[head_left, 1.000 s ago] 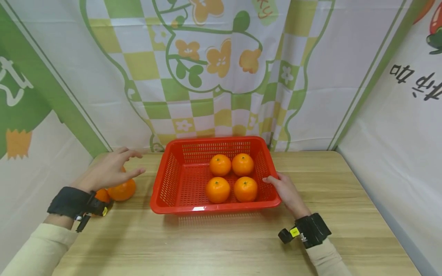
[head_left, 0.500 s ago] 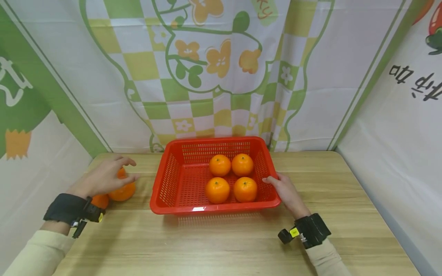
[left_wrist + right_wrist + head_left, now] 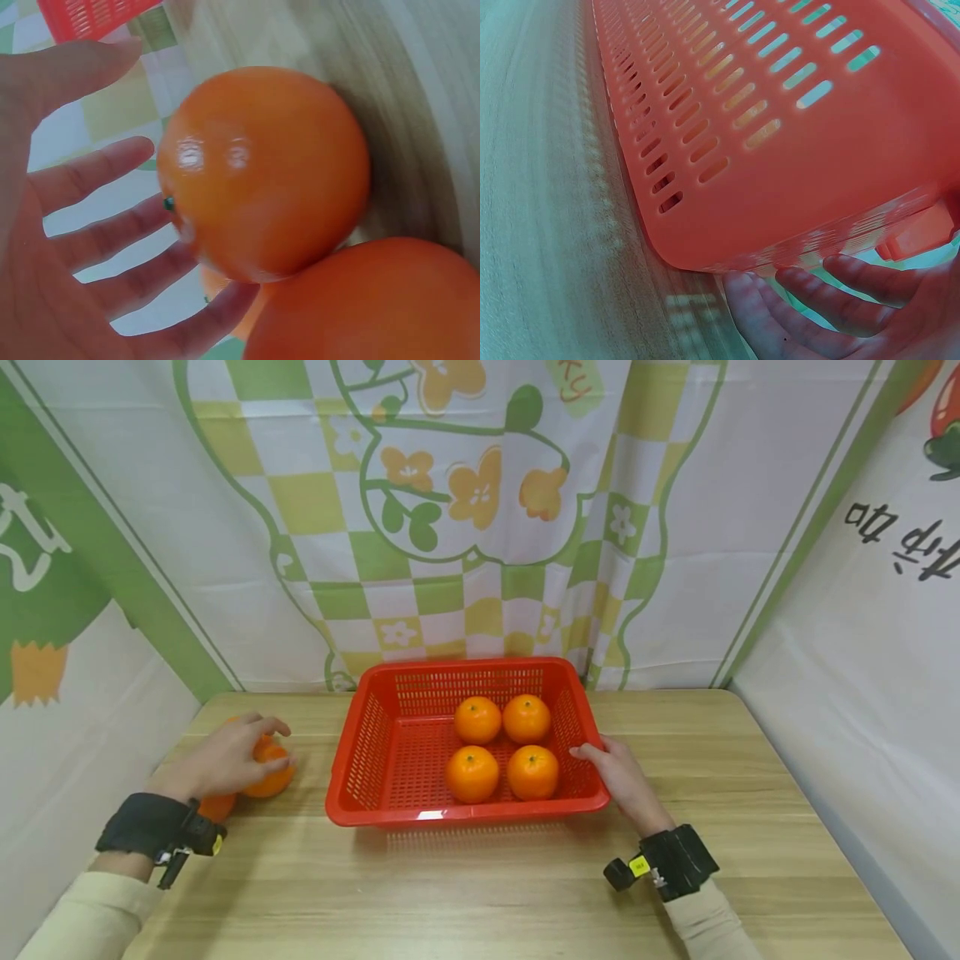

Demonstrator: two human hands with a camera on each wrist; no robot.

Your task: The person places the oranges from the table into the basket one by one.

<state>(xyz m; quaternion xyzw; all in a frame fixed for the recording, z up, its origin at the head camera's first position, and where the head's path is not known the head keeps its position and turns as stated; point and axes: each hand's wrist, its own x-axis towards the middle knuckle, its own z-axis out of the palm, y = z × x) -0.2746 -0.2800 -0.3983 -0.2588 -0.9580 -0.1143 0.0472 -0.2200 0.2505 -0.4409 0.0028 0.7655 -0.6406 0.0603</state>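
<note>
The person's left hand (image 3: 225,758), fingers spread and thumb well apart, arches beside the nearest orange (image 3: 262,172), which rests on the table (image 3: 450,893) before the palm; fingertip contact cannot be told. A second orange (image 3: 375,307) lies close by, toward the wrist. The fruit appears firm and glossy, probably light enough for one hand yet apt to roll; its widest part, taken between opposed thumb and fingers, should give surest hold. The right hand (image 3: 626,781) grips the adjacent end of the red basket (image 3: 487,812), seemingly light, slightly flexible plastic, thumb over the rim.
</note>
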